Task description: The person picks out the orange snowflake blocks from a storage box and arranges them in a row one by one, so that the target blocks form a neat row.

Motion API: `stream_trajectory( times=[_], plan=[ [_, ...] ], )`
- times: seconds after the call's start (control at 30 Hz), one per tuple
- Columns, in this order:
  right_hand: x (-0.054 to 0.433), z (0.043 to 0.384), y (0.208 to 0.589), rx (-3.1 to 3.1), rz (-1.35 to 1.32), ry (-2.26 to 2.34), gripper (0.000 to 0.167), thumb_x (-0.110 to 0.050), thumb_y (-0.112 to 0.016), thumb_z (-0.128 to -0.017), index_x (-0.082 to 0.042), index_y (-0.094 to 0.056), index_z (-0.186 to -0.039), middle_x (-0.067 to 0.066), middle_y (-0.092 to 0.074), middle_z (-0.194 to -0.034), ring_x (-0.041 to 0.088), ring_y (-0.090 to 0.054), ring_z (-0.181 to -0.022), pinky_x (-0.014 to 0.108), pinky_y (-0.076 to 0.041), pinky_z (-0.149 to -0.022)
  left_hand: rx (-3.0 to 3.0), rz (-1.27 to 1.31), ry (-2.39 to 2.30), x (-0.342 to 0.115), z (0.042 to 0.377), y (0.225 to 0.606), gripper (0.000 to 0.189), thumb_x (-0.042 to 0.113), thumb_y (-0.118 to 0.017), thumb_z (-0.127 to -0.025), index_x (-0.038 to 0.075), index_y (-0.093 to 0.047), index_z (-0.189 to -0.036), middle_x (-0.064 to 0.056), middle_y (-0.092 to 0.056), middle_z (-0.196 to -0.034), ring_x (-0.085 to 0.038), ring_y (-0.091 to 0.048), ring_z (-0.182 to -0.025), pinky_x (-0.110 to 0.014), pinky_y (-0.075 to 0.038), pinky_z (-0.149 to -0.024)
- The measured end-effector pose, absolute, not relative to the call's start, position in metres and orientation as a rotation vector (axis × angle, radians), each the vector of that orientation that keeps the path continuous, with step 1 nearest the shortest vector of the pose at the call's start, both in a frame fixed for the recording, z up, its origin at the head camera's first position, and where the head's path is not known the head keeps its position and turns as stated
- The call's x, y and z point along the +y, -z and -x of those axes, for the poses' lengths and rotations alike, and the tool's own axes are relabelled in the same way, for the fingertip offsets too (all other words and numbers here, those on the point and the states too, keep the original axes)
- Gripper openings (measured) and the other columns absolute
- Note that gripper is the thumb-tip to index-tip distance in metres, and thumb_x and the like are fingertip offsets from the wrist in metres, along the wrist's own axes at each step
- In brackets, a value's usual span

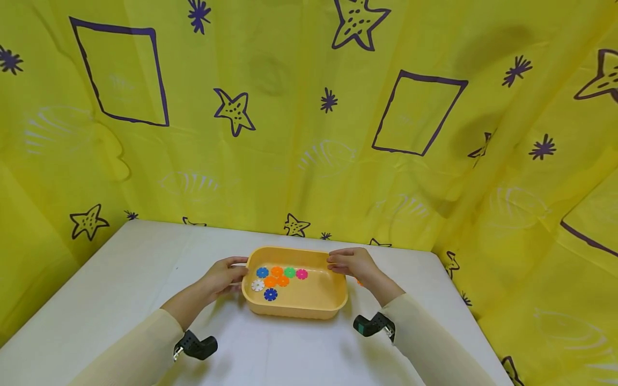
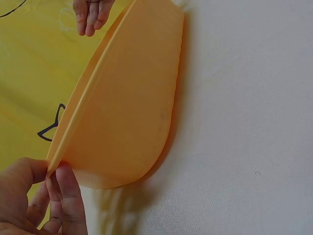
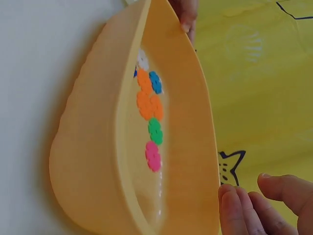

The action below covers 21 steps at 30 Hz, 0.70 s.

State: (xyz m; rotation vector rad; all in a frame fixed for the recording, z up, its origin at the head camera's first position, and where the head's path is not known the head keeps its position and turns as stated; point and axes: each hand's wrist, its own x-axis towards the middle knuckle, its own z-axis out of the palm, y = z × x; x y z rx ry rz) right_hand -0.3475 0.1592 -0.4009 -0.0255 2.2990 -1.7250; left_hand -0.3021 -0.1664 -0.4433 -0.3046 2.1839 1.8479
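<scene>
A light-orange plastic basin (image 1: 294, 311) stands on the white table, tilted in neither view that shows its base. My left hand (image 1: 223, 280) pinches its left rim, thumb on one side and fingers on the other, as the left wrist view shows. At the far right corner is my right hand (image 1: 356, 265); its fingers (image 3: 232, 208) touch the rim from outside while the thumb stays apart. Inside lie notched plastic discs: a pink one (image 1: 301, 274), a green one (image 1: 289, 272), a white one (image 1: 258, 285), two blue ones and several orange ones.
An orange piece (image 1: 359, 282) lies on the white table (image 1: 289, 354) just right of the basin, partly hidden by my right wrist. A yellow patterned curtain (image 1: 289, 161) hangs behind and beside the table. Both wrists wear dark camera mounts (image 1: 199, 346).
</scene>
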Motion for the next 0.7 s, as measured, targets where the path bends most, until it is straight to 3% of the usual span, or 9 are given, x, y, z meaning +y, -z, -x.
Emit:
stream_trajectory(
  times=[0.33,0.7],
  plan=[
    [0.129,0.343,0.407,2.248,0.035,1.754,0.030,-0.004,-0.066,-0.092,0.014,-0.064,-0.117,0.026,-0.071,-0.104,0.021,-0.074,-0.081,0.035,-0.058,-0.081,2.187,0.295,-1.849,-0.167,0.302,0.445,0.049,0.014,-0.059,-0.096,0.003,-0.046,-0.142,-0.022,-0.062,-0.124,-0.016,-0.065,-0.081,-0.026,-0.057,-0.068],
    [0.106,0.339,0.420,2.246,0.053,1.732,0.031,-0.003,-0.067,-0.090,0.013,-0.065,-0.116,0.023,-0.071,-0.104,0.027,-0.074,-0.087,0.034,-0.059,-0.079,2.188,0.294,-1.844,-0.166,0.303,0.445,0.050,0.015,-0.059,-0.096,0.003,-0.046,-0.143,-0.022,-0.061,-0.125,-0.018,-0.065,-0.082,-0.025,-0.056,-0.067]
  ],
)
